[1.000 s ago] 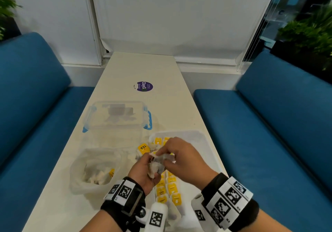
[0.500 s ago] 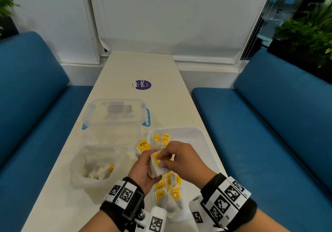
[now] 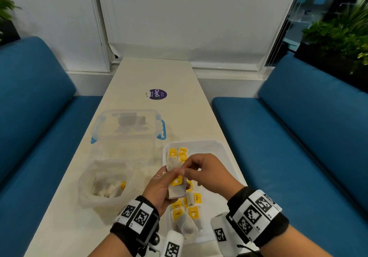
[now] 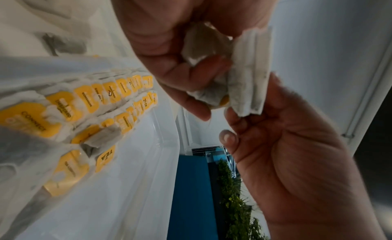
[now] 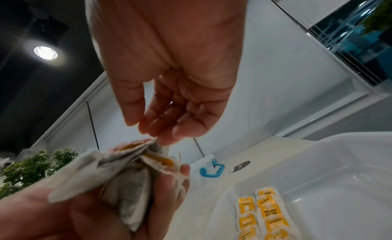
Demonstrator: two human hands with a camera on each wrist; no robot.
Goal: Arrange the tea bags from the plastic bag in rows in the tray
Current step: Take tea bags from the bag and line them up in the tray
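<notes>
My left hand [image 3: 169, 185] grips a small bundle of tea bags [image 3: 176, 190] with yellow tags, just above the near-left part of the white tray [image 3: 223, 147]. My right hand [image 3: 194, 168] meets it from the right, and its fingertips pinch the top edge of one tea bag [image 4: 248, 72] in that bundle. In the right wrist view the right hand [image 5: 161, 126] touches the bundle [image 5: 127, 176] from above. Two rows of tea bags [image 3: 194, 210] lie along the tray's left side, also seen as tea bag rows [image 4: 95, 99]. The plastic bag [image 3: 103, 185] sits left of the tray with a few tea bags inside.
A clear lidded box with blue latches [image 3: 127, 129] stands behind the plastic bag. A purple round sticker [image 3: 158, 94] lies farther back on the narrow table. Blue sofas [image 3: 298, 147] flank both sides. The tray's right half [image 5: 339, 168] holds nothing.
My right hand's fingers have shifted from the side of the bundle up to its top edge. The tea bag with the loose yellow tag at the left of the bundle no longer shows.
</notes>
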